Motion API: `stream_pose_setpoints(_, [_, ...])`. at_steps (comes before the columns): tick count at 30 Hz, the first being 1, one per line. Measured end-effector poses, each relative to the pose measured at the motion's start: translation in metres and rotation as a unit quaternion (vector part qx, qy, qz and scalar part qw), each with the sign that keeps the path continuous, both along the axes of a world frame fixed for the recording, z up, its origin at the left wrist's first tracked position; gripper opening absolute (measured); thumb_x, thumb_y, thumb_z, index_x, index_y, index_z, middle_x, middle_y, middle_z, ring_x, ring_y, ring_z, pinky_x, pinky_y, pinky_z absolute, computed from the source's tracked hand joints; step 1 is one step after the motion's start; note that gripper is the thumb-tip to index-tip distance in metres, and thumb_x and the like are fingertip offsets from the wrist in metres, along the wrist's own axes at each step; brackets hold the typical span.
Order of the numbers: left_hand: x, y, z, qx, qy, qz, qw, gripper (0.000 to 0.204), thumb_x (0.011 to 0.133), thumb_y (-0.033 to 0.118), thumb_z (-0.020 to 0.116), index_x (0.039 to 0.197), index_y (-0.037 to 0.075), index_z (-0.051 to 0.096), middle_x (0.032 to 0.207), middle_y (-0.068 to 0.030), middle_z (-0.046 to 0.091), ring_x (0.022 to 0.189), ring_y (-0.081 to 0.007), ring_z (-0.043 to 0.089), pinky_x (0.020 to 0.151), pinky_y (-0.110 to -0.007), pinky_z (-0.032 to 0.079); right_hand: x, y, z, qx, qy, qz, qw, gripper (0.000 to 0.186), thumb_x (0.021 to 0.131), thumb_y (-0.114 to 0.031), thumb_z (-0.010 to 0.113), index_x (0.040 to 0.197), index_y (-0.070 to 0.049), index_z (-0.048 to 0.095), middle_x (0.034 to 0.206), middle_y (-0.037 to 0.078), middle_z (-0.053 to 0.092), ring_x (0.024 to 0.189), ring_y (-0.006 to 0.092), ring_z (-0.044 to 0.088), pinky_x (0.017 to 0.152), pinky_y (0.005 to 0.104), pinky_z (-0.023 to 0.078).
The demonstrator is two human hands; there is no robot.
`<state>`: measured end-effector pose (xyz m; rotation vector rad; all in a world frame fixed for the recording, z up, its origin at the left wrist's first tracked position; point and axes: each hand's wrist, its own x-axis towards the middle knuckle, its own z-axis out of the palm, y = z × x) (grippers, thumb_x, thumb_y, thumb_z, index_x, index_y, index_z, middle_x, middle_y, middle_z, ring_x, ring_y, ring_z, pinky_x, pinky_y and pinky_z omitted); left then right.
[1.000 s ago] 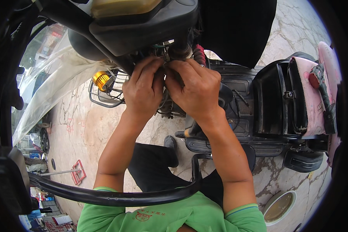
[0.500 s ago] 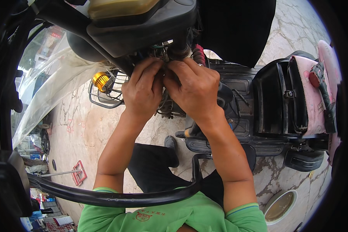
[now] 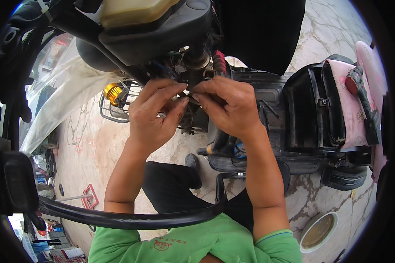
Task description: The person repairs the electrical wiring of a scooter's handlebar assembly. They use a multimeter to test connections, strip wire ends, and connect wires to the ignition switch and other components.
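Observation:
Both hands are raised in front of the open underside of an electric scooter's black front housing (image 3: 156,46). My left hand (image 3: 152,114) is curled, its thumb and fingertips closing around something too small to make out. Close beside it, my right hand (image 3: 232,103) pinches a small dark piece between thumb and fingers; whether it is a wire or a strip is unclear. The fingertips of the two hands nearly meet. Exposed wires and a metal steering column (image 3: 197,59) show just beyond them, partly hidden by the fingers.
A black curved bar (image 3: 136,220) crosses in front of my body. The wire basket (image 3: 114,115) with a gold lamp (image 3: 113,93) is at left. At right are the footboard (image 3: 267,92), the black seat (image 3: 300,109) and a pink cover holding a power tool (image 3: 360,96). A basin (image 3: 319,232) sits lower right.
Both hands have drawn back toward me from the wiring, and their fingertips have come into view. More of the steering column shows. The whole view has shifted slightly.

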<state>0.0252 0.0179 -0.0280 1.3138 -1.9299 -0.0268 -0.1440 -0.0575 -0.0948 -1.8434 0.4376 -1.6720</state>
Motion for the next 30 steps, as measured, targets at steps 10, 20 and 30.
stream_pose_setpoints(10, [0.005,0.03,0.012,0.205,0.124,-0.029,0.97,0.01,0.086,-0.004,0.074,0.096,-0.004,0.07,0.092,-0.0078,0.068,0.065,-0.0083,0.064,0.057,-0.022,0.05,-0.017,0.023,0.009,-0.004,0.089,0.087,0.992,0.013,0.078,-0.001,0.077,0.091,-0.004,0.073,0.074,0.009,0.067,0.064,0.0255,0.065,0.057,0.0344,0.05])
stream_pose_setpoints(20, [-0.007,0.042,0.02,0.353,0.246,-0.022,0.902,0.01,0.096,0.005,0.067,0.101,-0.004,0.064,0.076,-0.0045,0.063,0.062,-0.0083,0.06,0.052,-0.022,0.047,-0.029,0.037,0.013,0.008,0.102,0.096,0.99,0.013,0.079,-0.001,0.076,0.091,-0.005,0.073,0.075,0.008,0.067,0.064,0.026,0.066,0.058,0.0347,0.05])
stream_pose_setpoints(30, [-0.028,0.046,-0.004,0.318,0.593,-0.012,0.74,0.021,0.099,0.019,0.069,0.103,-0.001,0.062,0.077,-0.0022,0.06,0.057,-0.0088,0.054,0.045,-0.023,0.041,-0.021,0.05,0.008,0.024,0.013,0.061,0.998,0.014,0.077,0.004,0.075,0.089,-0.002,0.071,0.072,0.007,0.065,0.058,0.0181,0.065,0.055,0.028,0.051])
